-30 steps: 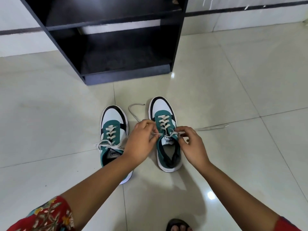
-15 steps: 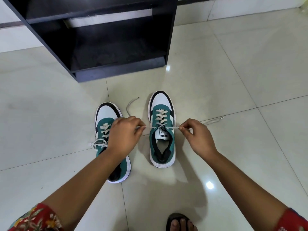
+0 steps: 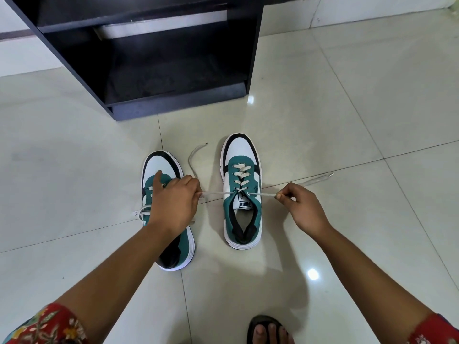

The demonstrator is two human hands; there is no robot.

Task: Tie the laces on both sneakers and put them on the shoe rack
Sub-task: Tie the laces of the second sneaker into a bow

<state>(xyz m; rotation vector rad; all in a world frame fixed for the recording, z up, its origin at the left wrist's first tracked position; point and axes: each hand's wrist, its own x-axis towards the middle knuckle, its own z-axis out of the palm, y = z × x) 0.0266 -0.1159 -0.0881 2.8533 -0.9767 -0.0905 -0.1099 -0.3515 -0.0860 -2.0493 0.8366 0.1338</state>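
Two green, white and black sneakers stand side by side on the tiled floor, toes pointing at the black shoe rack (image 3: 173, 105). The right sneaker (image 3: 242, 192) has its white lace (image 3: 263, 194) pulled taut sideways. My left hand (image 3: 173, 202) pinches the left lace end, and my right hand (image 3: 301, 207) pinches the right end. Loose lace tips trail past both hands. My left hand and forearm cover much of the left sneaker (image 3: 161, 167), where a tied bow (image 3: 141, 212) shows at its left side.
The rack's lower shelf (image 3: 173, 75) is open toward me and holds no shoes. A sandalled foot (image 3: 269, 330) is at the bottom edge, near right of centre. Glossy white tiles surround the shoes, with a wall skirting behind.
My hands have moved apart from the top of the right sneaker's tongue, drawing the lace out tight to both sides. The camera has come closer to the rack.
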